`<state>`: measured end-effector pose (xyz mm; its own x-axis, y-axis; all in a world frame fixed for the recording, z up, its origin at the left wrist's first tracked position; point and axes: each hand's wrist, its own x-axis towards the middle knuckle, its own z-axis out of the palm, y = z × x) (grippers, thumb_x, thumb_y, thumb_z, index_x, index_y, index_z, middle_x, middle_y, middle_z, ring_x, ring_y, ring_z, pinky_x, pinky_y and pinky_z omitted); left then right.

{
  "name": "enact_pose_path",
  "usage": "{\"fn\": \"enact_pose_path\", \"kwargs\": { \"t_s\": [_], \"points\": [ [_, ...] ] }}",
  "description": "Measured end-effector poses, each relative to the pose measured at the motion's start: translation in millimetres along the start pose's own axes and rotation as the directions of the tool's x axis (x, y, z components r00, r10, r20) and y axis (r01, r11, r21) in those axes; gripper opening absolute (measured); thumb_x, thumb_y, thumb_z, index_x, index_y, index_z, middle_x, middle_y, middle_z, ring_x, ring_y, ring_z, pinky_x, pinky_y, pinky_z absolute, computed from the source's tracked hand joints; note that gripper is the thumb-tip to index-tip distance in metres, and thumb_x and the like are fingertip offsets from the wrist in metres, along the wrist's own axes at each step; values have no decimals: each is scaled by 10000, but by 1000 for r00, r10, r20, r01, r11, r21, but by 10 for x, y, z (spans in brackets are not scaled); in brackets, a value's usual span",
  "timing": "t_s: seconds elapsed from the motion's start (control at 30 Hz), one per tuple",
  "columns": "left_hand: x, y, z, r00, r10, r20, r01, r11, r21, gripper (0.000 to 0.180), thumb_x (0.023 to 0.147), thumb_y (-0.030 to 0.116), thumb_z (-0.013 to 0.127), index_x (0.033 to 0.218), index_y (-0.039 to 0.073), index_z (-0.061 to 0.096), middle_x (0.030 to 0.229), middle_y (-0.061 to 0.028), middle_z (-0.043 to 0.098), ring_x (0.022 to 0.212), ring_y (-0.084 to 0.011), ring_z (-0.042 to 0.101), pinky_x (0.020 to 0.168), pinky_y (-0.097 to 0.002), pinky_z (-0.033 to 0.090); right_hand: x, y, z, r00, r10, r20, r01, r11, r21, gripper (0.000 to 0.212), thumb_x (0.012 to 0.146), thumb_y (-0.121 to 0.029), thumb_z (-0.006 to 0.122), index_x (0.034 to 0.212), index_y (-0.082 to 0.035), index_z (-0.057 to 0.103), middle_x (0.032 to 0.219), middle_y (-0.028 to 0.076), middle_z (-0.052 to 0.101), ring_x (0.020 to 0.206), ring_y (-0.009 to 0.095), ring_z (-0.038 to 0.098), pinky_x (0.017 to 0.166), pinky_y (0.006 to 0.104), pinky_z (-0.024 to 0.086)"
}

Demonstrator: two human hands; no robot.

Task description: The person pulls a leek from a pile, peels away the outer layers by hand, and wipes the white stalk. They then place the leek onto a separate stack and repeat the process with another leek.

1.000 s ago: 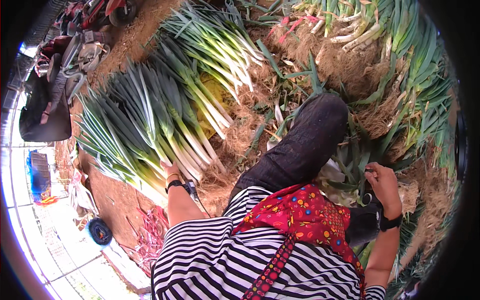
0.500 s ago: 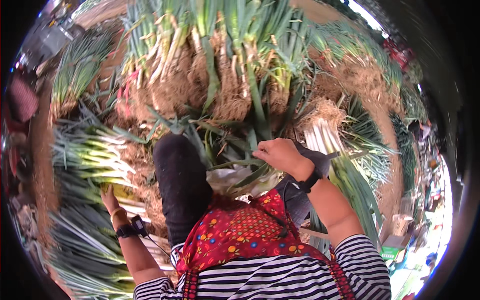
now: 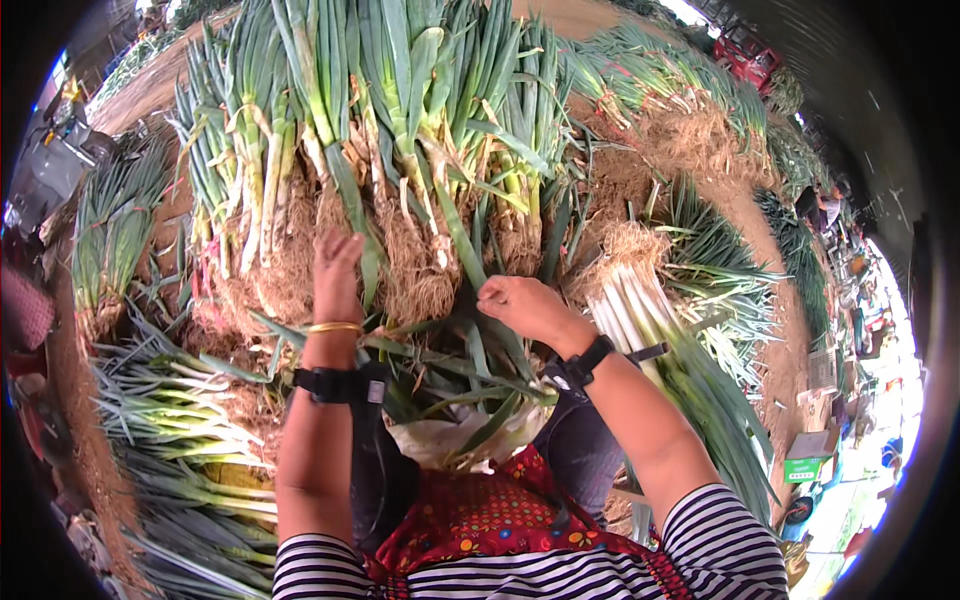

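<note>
Here, the left hand reaches far, open flat on the leek roots. The right hand is closed around a leek stalk that runs near to far, leaves far.

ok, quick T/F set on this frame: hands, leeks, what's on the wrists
1. Both hands reach into the pile of leeks ahead. True: the left hand lies on the rooty ends and the right hand is closed around green leaves.
2. The right hand holds a knife. False: no tool shows in it, only leaves.
3. The left wrist carries a gold bangle above a black band. True.
4. The person wears a plain white top. False: the sleeves are striped black and white, over a red patterned apron.
5. Trimmed leeks with white stalks lie to the right of the right forearm. True.
</note>
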<state>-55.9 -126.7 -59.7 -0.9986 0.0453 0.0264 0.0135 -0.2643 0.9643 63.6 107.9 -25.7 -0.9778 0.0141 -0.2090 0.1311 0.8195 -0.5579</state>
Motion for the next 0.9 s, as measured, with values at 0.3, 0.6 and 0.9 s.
{"fn": "enact_pose_path", "kwargs": {
  "t_s": [0.3, 0.6, 0.9],
  "points": [
    [254, 38, 346, 989, -133, 65, 139, 986, -95, 530, 799, 230, 637, 1247, 15, 455, 1262, -149, 470, 1177, -232, 432, 977, -326, 320, 1451, 100, 573, 971, 11, -239, 5, 998, 64, 443, 795, -250, 592, 1143, -14, 451, 1005, 217, 601, 971, 371, 559, 830, 438, 442],
    [380, 209, 295, 982, -157, 104, 170, 975, -139, 464, 799, 269, 638, 1204, 77, 519, 1174, -38, 538, 1086, -158, 468, 886, -325, 321, 1443, -153, 293, 980, 104, -170, -80, 987, 140, 753, 749, -357, 639, 1279, 79, 330, 1128, 266, 541, 1038, 359, 546, 860, 380, 429],
    [280, 175, 348, 980, -169, 107, 177, 982, -66, 460, 871, 350, 535, 1226, 60, 495, 1231, -92, 509, 1170, -212, 440, 989, -375, 316, 13, -627, -427, 991, -71, -109, 117, 853, 509, 534, 791, -288, 658, 1160, 41, 453, 961, 124, 597, 915, 204, 579, 782, 315, 460]
  ]
}}
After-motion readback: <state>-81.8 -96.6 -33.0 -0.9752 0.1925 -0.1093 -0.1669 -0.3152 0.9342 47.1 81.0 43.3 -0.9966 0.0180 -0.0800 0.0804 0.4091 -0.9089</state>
